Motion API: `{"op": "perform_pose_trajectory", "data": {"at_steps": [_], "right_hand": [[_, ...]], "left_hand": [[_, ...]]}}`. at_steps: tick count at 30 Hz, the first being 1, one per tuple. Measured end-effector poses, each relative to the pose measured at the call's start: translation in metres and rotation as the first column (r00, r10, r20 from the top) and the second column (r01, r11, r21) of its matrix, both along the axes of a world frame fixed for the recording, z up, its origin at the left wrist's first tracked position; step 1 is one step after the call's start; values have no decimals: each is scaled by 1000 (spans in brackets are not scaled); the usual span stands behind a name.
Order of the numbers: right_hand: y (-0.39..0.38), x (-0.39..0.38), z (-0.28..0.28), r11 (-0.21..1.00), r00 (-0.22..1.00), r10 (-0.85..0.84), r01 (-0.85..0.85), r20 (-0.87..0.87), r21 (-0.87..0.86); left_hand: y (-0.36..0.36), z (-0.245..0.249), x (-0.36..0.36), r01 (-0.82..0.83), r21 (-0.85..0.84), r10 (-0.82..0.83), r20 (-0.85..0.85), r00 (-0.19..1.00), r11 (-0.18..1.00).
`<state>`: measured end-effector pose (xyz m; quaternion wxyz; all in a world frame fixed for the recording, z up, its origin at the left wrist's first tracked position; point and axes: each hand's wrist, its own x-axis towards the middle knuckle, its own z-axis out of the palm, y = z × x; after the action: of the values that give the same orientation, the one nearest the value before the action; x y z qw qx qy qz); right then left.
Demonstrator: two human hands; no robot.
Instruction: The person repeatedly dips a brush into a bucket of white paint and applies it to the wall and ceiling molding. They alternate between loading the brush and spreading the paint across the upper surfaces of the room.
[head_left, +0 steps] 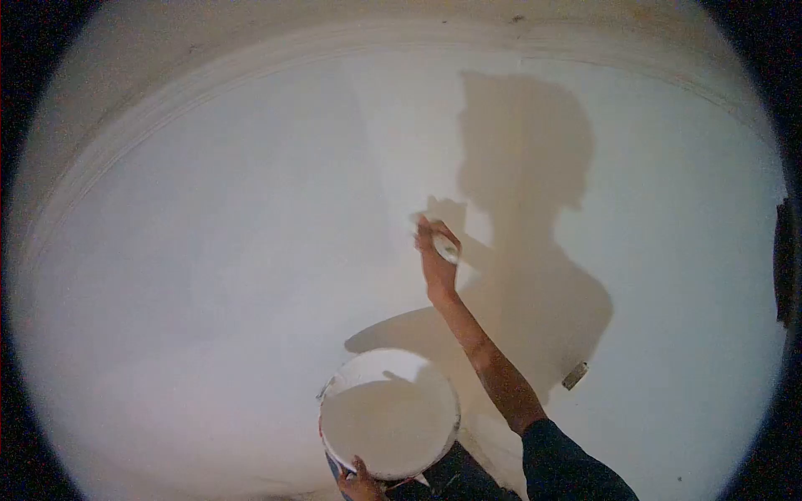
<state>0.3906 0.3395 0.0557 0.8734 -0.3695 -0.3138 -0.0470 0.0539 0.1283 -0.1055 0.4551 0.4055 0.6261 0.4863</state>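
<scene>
My right hand (436, 250) is raised against the pale wall (251, 234), closed around a paintbrush (449, 250). The pale, rounded end of its handle points back toward me, and its tip, up against the wall, is blurred and mostly hidden by my fingers. Below, my left hand (361, 486) grips the near rim of a round white bucket (328, 392). Whitish paint (384, 426) shows inside, with a shadow across it. The bucket is close to my body, above my dark-clad legs.
A small rectangular electrical box (575, 376) is set in the wall at lower right. My shadow (526, 150) falls across the wall. A curved-looking edge (401, 42) runs along the top, and a dark object (783, 263) stands at the far right.
</scene>
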Motion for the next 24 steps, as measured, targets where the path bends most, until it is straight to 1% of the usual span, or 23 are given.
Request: {"op": "perform_pose_trajectory", "data": {"at_steps": [1, 2, 3, 4, 5, 6, 7, 8, 9, 10, 11, 12, 13, 14, 15, 16, 17, 18, 19, 20, 22, 23, 24], "right_hand": [[-12, -2, 34, 998, 998, 18, -14, 65, -60], [-31, -12, 76, 992, 991, 42, -26, 124, -125], [-34, -18, 104, 979, 978, -114, 141, 177, -148], [-36, -23, 129, 993, 980, -90, 102, 177, -60], [-36, -25, 149, 997, 985, -71, 76, 159, -23], [-32, -22, 169, 999, 988, -48, 46, 144, 15], [-29, -20, 188, 993, 979, -110, 102, 172, 55], [-24, -19, 202, 984, 967, -169, 155, 189, 88], [-17, -15, 219, 984, 967, -167, 152, 194, 91], [-10, -12, 235, 963, 947, -240, 204, 212, 178], [-4, -9, 248, 931, 922, -314, 252, 225, 264], [-6, -11, 261, 931, 923, -312, 250, 224, 266], [-16, -15, 271, 955, 942, -231, 172, 243, 242], [-19, -13, 280, 972, 954, -149, 94, 259, 213], [-20, -11, 286, 972, 956, -151, 97, 250, 215], [-23, -11, 294, 976, 969, -88, 38, 231, 214], [-24, -12, 298, 977, 977, -22, -23, 210, 211], [-28, -12, 294, 977, 978, -23, -22, 208, 211], [-32, -11, 288, 943, 975, 47, -115, 219, 313], [-36, -12, 283, 888, 964, 114, -206, 238, 411], [-35, -11, 275, 894, 960, 92, -197, 266, 403], [-37, -11, 273, 900, 954, 57, -177, 294, 398], [-37, -17, 272, 896, 950, 76, -198, 302, 397]], "left_hand": [[3, -8, 3, 14, 9, -14, 11, 1000, 1000], [6, -19, 1, -27, -6, 27, -14, 1000, 1000], [9, -25, 0, -73, -18, 72, -42, 997, 997], [11, -20, 8, -186, 170, 189, -1, 982, 968], [10, -25, 3, -186, 175, 189, 0, 982, 967], [10, -31, -3, -127, 87, 126, 13, 992, 988], [12, -35, -4, -59, 2, 59, 37, 998, 998], [11, -28, -7, -61, 2, 61, 36, 997, 998], [11, -16, -5, -34, -78, 31, -38, 999, 996], [10, -9, -6, -15, -160, -3, -115, 993, 987], [10, -12, -5, -19, -159, 1, -113, 994, 987], [10, -17, -3, -41, -61, 39, -38, 999, 997], [6, -23, -5, -67, 42, 65, 39, 997, 997], [5, -21, -3, -65, 47, 63, 35, 997, 997], [3, -16, -2, -51, 125, 33, 142, 989, 991], [3, -13, 0, -47, 206, -6, 251, 968, 978], [4, -15, -4, -46, 208, -7, 247, 969, 977], [5, -20, -10, 3, 82, -14, 143, 990, 997], [7, -22, -11, 34, -48, -32, 42, 999, 998], [5, -14, -8, 32, -46, -30, 44, 999, 998], [2, 13, 4, -31, 41, 24, 154, 988, 999], [4, 9, 4, -35, 46, 28, 156, 987, 998], [7, -2, 3, -23, 90, 6, 186, 983, 996]]}}
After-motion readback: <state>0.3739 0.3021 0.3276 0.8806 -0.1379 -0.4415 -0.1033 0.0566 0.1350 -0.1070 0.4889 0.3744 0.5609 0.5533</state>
